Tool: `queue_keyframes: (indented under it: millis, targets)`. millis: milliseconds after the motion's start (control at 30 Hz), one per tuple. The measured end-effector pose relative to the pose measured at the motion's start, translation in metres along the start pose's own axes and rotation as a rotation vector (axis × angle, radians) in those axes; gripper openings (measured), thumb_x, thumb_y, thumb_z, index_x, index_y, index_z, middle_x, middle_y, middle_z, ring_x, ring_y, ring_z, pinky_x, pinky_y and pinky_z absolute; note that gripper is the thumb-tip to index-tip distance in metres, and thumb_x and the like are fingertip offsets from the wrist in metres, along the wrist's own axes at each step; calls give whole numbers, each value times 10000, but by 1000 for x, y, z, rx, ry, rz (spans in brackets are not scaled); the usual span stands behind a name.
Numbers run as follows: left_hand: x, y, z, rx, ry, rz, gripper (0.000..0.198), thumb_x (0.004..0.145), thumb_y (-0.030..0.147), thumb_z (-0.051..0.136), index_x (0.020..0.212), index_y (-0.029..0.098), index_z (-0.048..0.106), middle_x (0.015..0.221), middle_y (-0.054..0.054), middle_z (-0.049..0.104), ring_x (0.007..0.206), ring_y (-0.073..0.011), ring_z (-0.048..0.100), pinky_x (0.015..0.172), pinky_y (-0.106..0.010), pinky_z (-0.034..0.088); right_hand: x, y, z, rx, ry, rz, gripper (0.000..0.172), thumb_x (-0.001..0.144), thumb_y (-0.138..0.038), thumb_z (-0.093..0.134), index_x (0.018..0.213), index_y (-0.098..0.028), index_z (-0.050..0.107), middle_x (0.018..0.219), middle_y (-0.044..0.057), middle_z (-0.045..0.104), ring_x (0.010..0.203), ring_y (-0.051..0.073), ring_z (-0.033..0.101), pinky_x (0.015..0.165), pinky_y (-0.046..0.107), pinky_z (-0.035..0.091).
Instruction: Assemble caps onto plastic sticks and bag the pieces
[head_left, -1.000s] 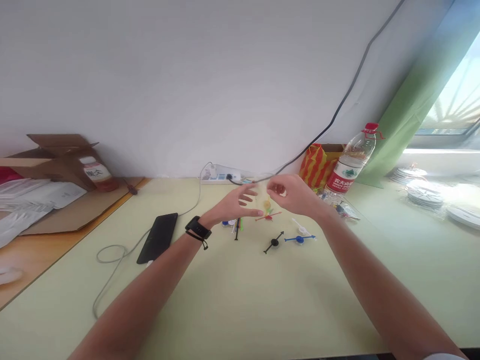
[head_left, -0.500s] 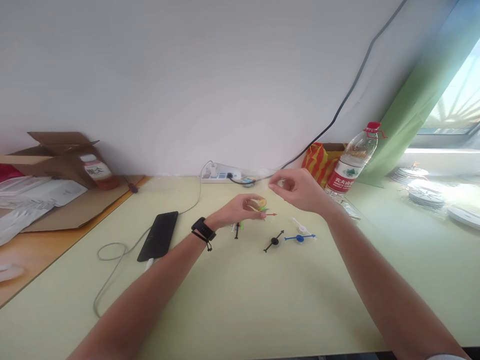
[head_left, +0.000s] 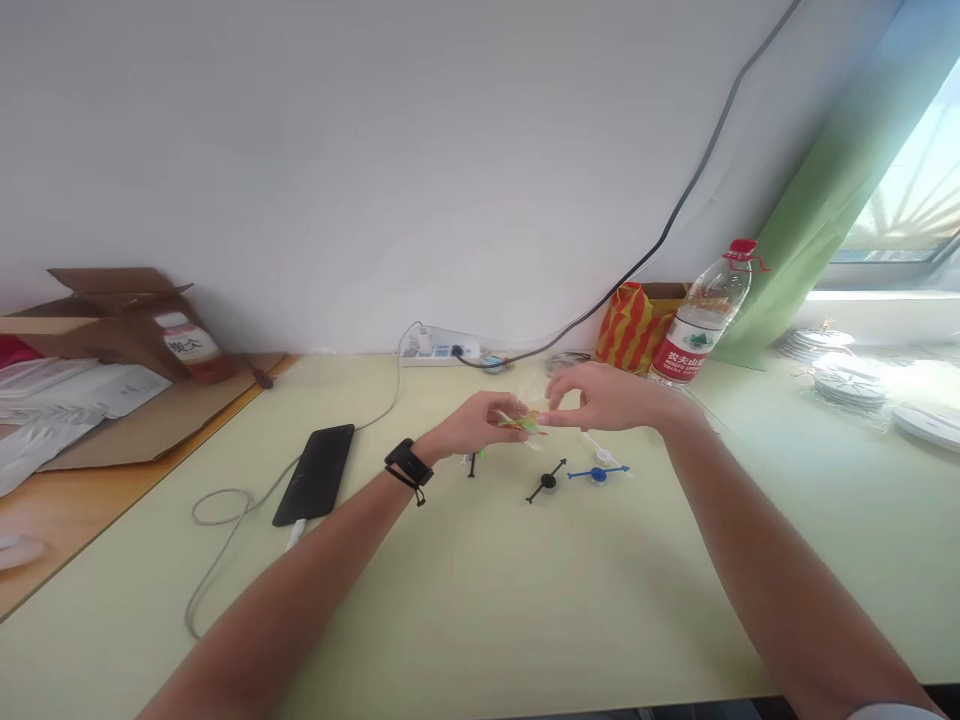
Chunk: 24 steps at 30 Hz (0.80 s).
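Several coloured spinners [head_left: 529, 425] show on my feed, pinched by the fingers of the left hand [head_left: 486, 422]; the right hand [head_left: 600, 394] bends its fingers beside them, pinching or not, I can't tell.

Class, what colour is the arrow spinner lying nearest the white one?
The arrow spinner is blue, seen best in the head view.

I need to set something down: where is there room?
Bare pale green tabletop lies between the forearms and right of them, short of the stacked white discs. Crowded: around the left hand, right hand, slanted black arrow and blue arrow.
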<state>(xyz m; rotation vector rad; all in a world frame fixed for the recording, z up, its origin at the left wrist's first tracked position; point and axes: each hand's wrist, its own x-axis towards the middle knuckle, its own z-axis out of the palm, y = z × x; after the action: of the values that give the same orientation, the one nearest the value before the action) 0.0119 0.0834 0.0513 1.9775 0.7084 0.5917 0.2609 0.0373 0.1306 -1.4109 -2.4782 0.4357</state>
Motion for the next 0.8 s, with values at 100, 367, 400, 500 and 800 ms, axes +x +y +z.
queue_keyframes:
  millis: [100,367,400,500,800]
  targets:
    - [1,-3,0,26,28,-17,417,808,475,791,1093,185,699,1096,-94,749,803,-181,696,574,-252,448,-1,0,-2,15,-74,52,483,807,-694,676,905,-231,772,1012,74,731,886,250,697,701,312,490]
    - [0,-7,6,-13,35,-73,552,769,517,819,1197,207,660,1114,-101,735,803,-194,726,693,-311,555,-3,-10,-10,240,43,176,576,861,-740,590,948,-199,769,686,62,718,557,171,625,517,280,410]
    - [0,-7,7,-18,27,-65,553,744,500,844,1174,202,664,1105,-98,735,833,-205,730,707,-311,552,-3,-11,-10,265,59,193,589,864,-747,580,973,-201,772,617,54,694,521,166,589,494,282,389]
    - [1,-9,9,-32,24,-41,471,722,481,860,1030,170,688,1037,-89,737,888,-226,726,725,-311,541,-1,-11,-7,322,53,241,591,861,-756,585,986,-211,778,543,45,663,461,154,515,467,295,376]
    - [3,-4,13,-55,114,-36,427,805,497,793,1075,179,698,1082,-81,726,946,-242,729,614,-266,485,4,-6,8,198,67,161,502,875,-700,624,866,-215,752,663,55,692,599,211,702,477,281,438]
